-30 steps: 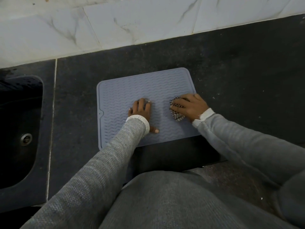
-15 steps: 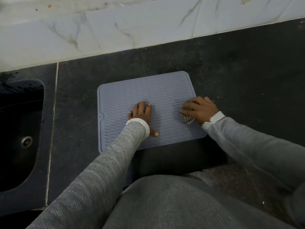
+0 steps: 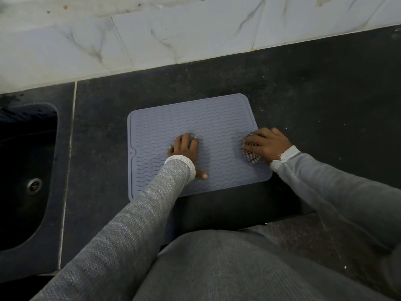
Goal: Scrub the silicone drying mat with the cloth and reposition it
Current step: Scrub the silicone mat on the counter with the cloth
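Observation:
A grey-blue silicone drying mat [image 3: 195, 124] with wavy ridges lies flat on the dark stone counter [image 3: 314, 94]. My left hand [image 3: 184, 148] presses flat on the mat's middle, fingers straight and thumb spread toward me. My right hand [image 3: 267, 144] grips a bunched checked cloth [image 3: 249, 154] at the mat's right edge; the cloth shows beneath the fingers and is mostly covered by them.
A dark sink [image 3: 23, 170] with a metal drain [image 3: 34, 185] is set into the counter at the left. White marble wall tiles [image 3: 173, 35] run along the back. The counter's front edge passes just below the mat.
My right hand has slid the cloth rightward across the mat to its right edge. My left hand stays pressed on the same spot of the mat.

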Demonstrator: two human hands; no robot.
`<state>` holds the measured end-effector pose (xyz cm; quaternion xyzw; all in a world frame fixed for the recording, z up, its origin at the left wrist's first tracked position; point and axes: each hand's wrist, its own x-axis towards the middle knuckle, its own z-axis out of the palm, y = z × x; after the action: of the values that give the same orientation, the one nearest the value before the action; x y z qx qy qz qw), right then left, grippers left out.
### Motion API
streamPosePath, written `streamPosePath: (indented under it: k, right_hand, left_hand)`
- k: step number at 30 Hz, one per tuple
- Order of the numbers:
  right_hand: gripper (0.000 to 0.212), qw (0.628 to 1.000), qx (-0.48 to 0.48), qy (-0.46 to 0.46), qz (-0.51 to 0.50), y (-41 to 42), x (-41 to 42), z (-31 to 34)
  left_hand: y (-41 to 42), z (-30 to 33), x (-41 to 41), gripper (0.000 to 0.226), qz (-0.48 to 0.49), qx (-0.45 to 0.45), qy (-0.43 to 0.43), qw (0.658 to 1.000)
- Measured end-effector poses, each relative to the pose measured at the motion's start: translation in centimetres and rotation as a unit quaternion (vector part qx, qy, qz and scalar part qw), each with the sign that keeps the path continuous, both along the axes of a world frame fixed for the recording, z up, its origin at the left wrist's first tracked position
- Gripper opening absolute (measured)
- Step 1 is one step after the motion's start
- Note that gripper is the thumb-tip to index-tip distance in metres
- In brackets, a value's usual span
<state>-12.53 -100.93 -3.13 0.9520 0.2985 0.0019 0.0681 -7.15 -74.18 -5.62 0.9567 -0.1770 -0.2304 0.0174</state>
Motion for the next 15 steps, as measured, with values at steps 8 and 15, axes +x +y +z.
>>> streamPosePath:
  k: [8, 15]
  right_hand:
    - [0.052, 0.999, -0.015, 0.012, 0.047, 7.2, 1.0, -1.1]
    - [0.050, 0.997, -0.046, 0.013, 0.058, 1.1, -0.1, -1.0]
  left_hand:
    - [0.0, 0.1, 0.0, 0.127, -0.003, 0.005, 0.000, 1.000]
    - [0.2, 0.2, -0.1, 0.126, -0.009, -0.006, -0.004, 1.000]
